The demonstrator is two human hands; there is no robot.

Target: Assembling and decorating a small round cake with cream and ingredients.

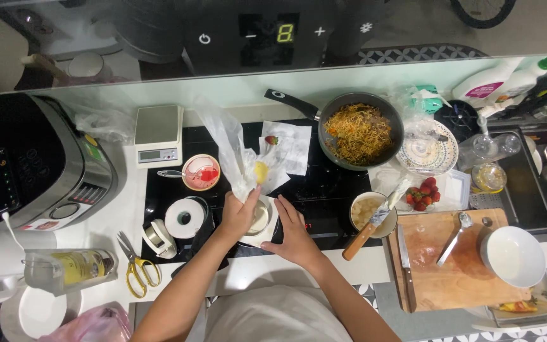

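Our left hand (238, 215) pinches the thin plastic bag (232, 149), soft and slippery, best held near its neck; our right hand (294, 234) rests open beside the small bowl (259, 220).

The pan (360, 132) sits on the cooktop (314, 190), the cutting board (454, 263) to its right (knife (405, 263) on it), the scissors (135, 266) far left.

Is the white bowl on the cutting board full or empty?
Empty: the white bowl on the cutting board shows only its bare white inside.
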